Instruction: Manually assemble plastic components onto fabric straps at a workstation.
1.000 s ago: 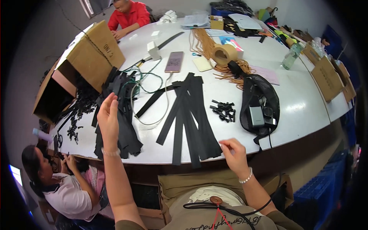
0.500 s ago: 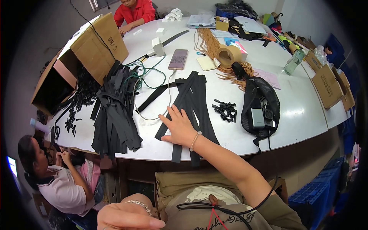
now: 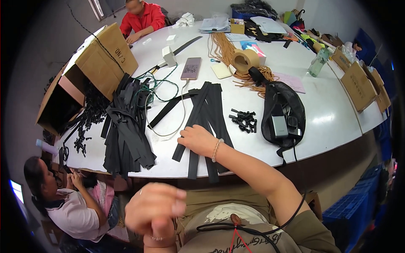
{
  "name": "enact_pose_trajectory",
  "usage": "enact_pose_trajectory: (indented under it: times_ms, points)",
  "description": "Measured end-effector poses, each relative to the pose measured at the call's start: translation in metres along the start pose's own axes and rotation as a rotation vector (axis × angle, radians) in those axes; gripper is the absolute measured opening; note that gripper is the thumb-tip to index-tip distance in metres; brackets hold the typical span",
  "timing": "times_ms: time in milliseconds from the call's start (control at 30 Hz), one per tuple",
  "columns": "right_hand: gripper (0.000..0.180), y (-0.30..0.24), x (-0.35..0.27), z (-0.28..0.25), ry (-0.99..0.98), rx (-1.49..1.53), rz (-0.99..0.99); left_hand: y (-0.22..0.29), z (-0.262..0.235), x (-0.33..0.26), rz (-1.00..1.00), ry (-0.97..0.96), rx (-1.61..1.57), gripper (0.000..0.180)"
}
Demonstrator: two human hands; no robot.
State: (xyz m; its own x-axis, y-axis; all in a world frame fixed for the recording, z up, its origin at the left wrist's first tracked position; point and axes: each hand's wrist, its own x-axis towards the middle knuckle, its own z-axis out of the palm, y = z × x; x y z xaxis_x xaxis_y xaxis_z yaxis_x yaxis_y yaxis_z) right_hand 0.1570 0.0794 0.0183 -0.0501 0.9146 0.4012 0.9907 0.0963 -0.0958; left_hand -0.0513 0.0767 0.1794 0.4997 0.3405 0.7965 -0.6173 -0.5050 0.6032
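Flat black fabric strips (image 3: 215,114) lie in a loose bundle near the table's front edge. Over their left side rests my right hand (image 3: 198,141), its fingers curled in on one strip; the fingertips are partly hidden. In front of the table my left hand (image 3: 156,206) is raised, bent at the fingers and smeared by motion, so I cannot make out anything in it. Left of the bundle is a larger heap of similar black strips (image 3: 128,135). To its right sits a small pile of black plastic cord ends (image 3: 244,121).
A phone (image 3: 191,68) on a white cable lies behind the strips. A black mesh pouch (image 3: 283,114) with devices stands right of the cord ends. Tan cords and a tape roll (image 3: 246,61) lie farther back. A cardboard box (image 3: 101,59) stands left. Two people sit at the table.
My right hand's spread fingers have curled in over the strips. My left hand has risen from the lower edge toward the table. The view has shifted slightly.
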Motion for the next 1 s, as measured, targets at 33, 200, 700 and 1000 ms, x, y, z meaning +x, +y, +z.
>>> enact_pose_trajectory:
  times_ms: [33, 200, 700, 1000]
  points:
    - [0.006, 0.002, 0.002, -0.002, -0.056, 0.019, -0.028, -0.01, 0.003, -0.009, -0.107, 0.062, 0.039, 0.027]
    - [0.007, 0.006, 0.004, 0.001, -0.106, 0.101, -0.022, -0.073, -0.001, -0.028, -0.638, 0.035, 0.092, 0.021]
    - [0.02, -0.066, -0.049, -0.021, -0.138, 0.131, 0.153, -0.294, 0.063, 0.021, -0.828, -0.358, 0.99, 0.047]
    - [0.016, -0.048, -0.116, -0.066, 0.366, 0.793, 0.453, -0.26, 0.031, 0.017, -0.638, -0.127, 0.466, 0.026]
